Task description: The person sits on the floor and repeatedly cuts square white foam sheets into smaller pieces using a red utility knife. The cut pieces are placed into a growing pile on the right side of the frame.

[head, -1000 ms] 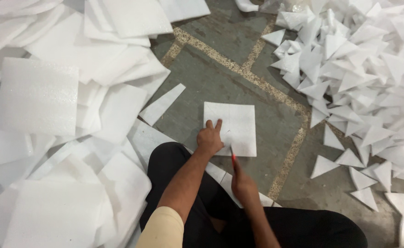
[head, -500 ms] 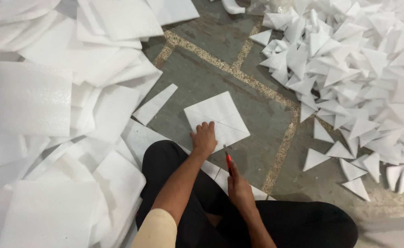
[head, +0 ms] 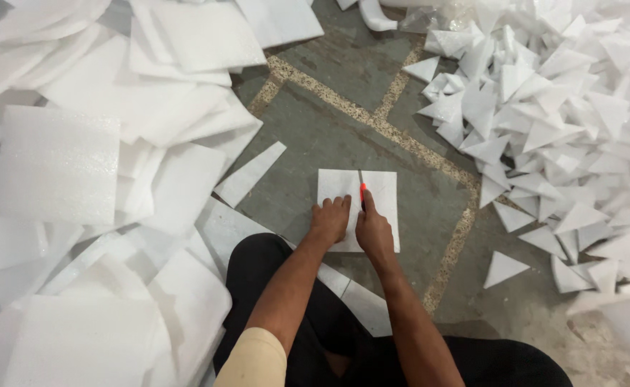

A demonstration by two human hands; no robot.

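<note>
A white square foam sheet (head: 383, 193) lies flat on the grey stone floor in front of my knees. My left hand (head: 330, 219) presses down on its left half, fingers together and flat. My right hand (head: 374, 229) grips a thin red-handled cutter (head: 362, 192), its blade standing on the sheet near the far edge, along the middle line. Both hands sit side by side, almost touching.
A big heap of white foam sheets (head: 93, 165) fills the left side. A pile of cut foam triangles (head: 559, 122) covers the right. Loose strips (head: 249, 174) and offcuts (head: 361, 304) lie by my black-trousered legs. A pale joint line (head: 394, 136) crosses the floor.
The foam sheet was turned from a diamond angle to square with me. My right hand came up from my knee onto the sheet and set the cutter on its middle.
</note>
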